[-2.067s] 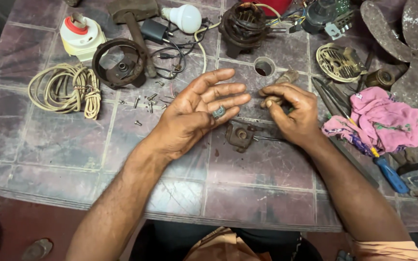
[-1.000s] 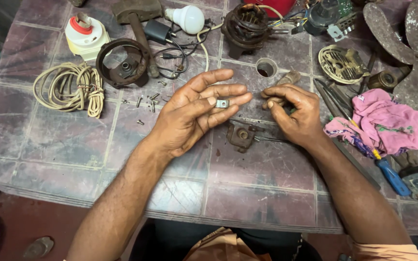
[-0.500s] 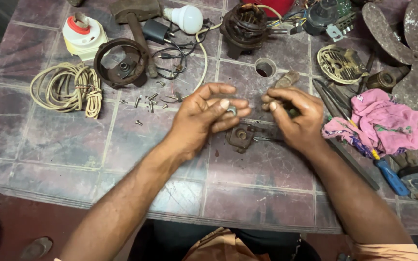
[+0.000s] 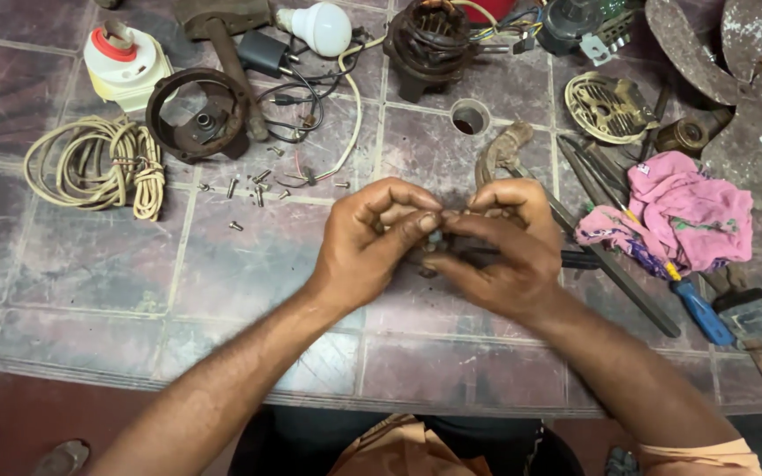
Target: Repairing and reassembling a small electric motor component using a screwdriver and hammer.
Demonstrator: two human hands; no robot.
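The left hand (image 4: 372, 242) and right hand (image 4: 504, 247) meet fingertip to fingertip above the tiled table (image 4: 249, 264). Both pinch 1 small grey part (image 4: 435, 236), which sits between the left thumb and the right fingertips, mostly hidden. A pink cloth (image 4: 694, 211) lies right; loose screws (image 4: 257, 187) lie left.

Worn purple tiled tabletop (image 4: 90, 264) — reddish floor (image 4: 11, 414) below
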